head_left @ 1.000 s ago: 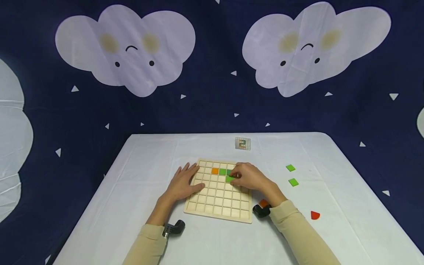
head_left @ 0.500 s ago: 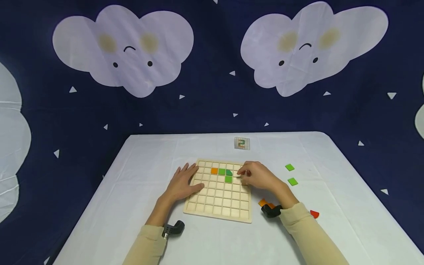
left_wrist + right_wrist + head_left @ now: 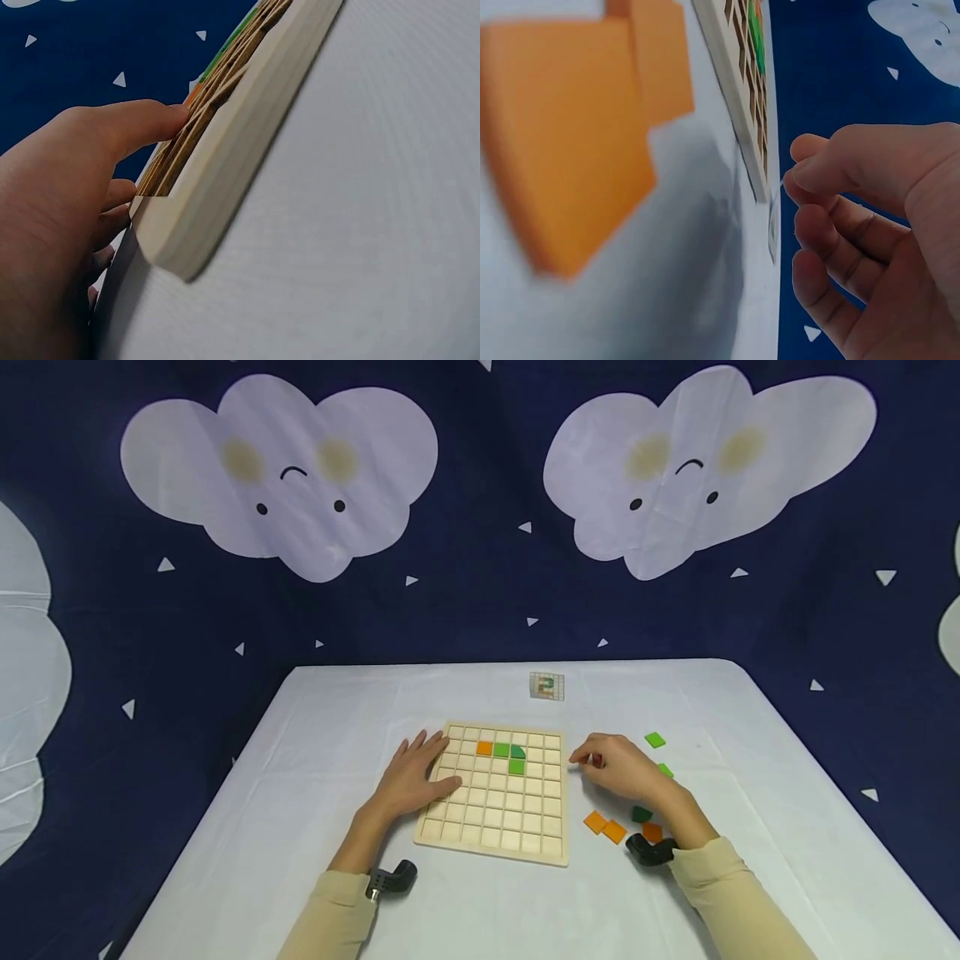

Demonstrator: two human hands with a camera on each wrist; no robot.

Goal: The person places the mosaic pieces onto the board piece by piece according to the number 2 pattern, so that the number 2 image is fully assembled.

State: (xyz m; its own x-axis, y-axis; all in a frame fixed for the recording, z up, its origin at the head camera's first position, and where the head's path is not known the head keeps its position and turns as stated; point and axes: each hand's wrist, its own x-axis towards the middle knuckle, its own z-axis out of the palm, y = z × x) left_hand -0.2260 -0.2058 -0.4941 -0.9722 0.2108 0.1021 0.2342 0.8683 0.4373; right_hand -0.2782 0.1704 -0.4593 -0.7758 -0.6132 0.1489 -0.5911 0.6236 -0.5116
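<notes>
In front of the board [image 3: 495, 817], the surface [image 3: 510, 910] leaves room to pass; the left hand [image 3: 411, 778] obstructs the board's left edge, and orange tiles [image 3: 614, 832] lie off its right.

Board [image 3: 495, 802] on table [image 3: 315, 752], before you. Your left hand [image 3: 407, 777] across board's left edge. On board, second row from rear, three tiles [image 3: 501, 750] side by side; fourth tile [image 3: 516, 767] directly before right end of that trio. Card [image 3: 547, 686] on table behind board. Your right hand [image 3: 617, 766] right of board, apart from it. Two outlying tiles [image 3: 655, 740] farther right, one partly behind your arm. Four loose tiles [image 3: 614, 832] nearer you, right of board.
</notes>
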